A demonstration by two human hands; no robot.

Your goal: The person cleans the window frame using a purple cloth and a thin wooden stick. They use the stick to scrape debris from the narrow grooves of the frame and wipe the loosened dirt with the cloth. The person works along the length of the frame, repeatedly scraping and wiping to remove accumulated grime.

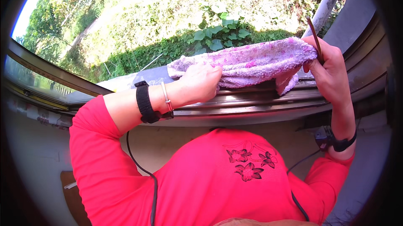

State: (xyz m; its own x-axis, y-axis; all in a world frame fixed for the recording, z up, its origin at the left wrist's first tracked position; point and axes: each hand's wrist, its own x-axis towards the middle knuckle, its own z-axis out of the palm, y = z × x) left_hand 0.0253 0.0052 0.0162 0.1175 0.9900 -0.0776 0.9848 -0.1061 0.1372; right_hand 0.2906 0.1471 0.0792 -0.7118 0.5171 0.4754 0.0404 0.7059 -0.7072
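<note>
A lilac terry cloth (248, 60) with pink specks is stretched between my hands, over the track of an open sliding window. My left hand (201, 82) is closed in a fist on its left part, which bunches into folds. At the cloth's right end, my right hand (330, 65) pinches a thin brown stick (314, 37) that points upward. The cloth's edge meets the fingers of that hand, and the exact grip there is partly hidden. One loose corner of the cloth hangs down near the track.
The metal window track (252, 100) runs across in front of me, with a glass pane (37, 76) at the left. Outside, a whitish pipe (327, 4) rises on the right before green plants (220, 34). Black cables (154, 191) hang down from my wrist straps.
</note>
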